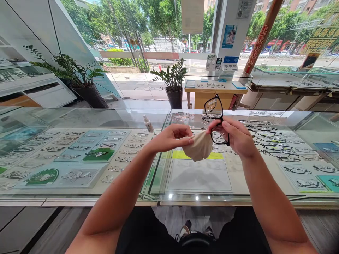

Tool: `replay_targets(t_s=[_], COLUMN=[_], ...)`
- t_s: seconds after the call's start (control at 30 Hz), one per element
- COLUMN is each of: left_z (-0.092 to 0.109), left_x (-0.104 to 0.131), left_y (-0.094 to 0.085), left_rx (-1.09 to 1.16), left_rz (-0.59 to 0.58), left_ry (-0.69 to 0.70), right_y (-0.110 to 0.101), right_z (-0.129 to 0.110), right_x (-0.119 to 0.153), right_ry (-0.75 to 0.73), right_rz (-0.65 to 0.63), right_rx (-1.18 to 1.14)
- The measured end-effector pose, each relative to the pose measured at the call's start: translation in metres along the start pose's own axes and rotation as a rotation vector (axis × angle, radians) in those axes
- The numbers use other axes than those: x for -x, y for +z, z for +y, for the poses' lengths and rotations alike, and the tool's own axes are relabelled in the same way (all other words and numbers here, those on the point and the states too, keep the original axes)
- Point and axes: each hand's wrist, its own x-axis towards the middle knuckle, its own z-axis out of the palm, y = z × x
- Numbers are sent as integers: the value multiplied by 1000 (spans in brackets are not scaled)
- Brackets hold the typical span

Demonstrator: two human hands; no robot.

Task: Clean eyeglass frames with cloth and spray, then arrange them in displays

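A: Where are the glasses [213, 108]?
B: In the air over the counter [127, 118], on end, one lens above the other. The right hand [239, 137] pinches them near the bridge, thumb against fingers.
A: And the left hand [174, 137]?
B: Thumb and fingers pinch the beige cloth [198, 146], also above the counter. Its other end meets the right hand; whether gripped there, I cannot tell.
A: Handling?
B: Glasses probably light and stiff, lenses smooth and prone to scratches. Best held by bridge or rims. Cloth looks soft, limp.
A: Appearance?
B: Black rims, squarish, lenses see-through; smears cannot be judged from here
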Motion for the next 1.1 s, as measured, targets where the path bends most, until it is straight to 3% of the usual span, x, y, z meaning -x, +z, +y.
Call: replay_targets(t_s=[0.3,0.67,1.1], left_z=[9,5,1], left_x=[4,8,9], left_y=[2,1,-3], left_rx=[-106,-55,27], left_rz=[30,172,127], left_ry=[152,150,154], right_y=[-1,10,17], right_z=[17,25,20], right_x=[-7,-6,-4], right_ry=[75,79,155], right_rz=[-14,-78,-88], right_rx=[77,8,-171])
